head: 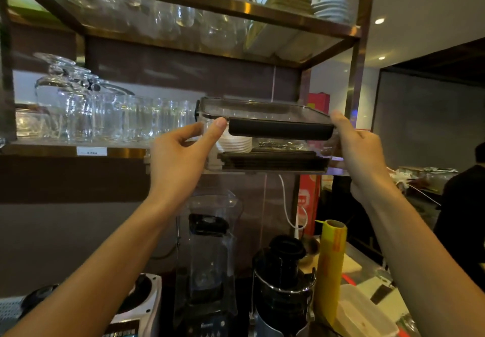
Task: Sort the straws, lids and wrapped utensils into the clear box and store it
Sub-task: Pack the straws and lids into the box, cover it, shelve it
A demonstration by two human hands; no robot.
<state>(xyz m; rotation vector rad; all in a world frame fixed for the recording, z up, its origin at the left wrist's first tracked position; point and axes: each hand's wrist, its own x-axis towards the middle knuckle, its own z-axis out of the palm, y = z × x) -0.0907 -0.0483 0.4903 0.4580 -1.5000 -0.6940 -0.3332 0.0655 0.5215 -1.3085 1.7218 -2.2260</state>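
Clear box [265, 137], lidded, sits at the shelf's [78, 145] front edge, left hand [181, 153] and right hand [359, 150] gripping its ends.

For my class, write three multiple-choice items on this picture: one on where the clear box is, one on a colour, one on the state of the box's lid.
1. Where is the clear box?
A. Held at the level of the shelf of glasses
B. On the counter
C. On the floor

2. What colour is the roll standing on the counter?
A. Blue
B. Yellow
C. White

3. What is the state of the box's lid?
A. Missing
B. Propped upright
C. On the box

Answers: 1 A, the left hand and right hand hold it up beside the glasses. 2 B, its wrap is yellow. 3 C, the lid lies flat on top.
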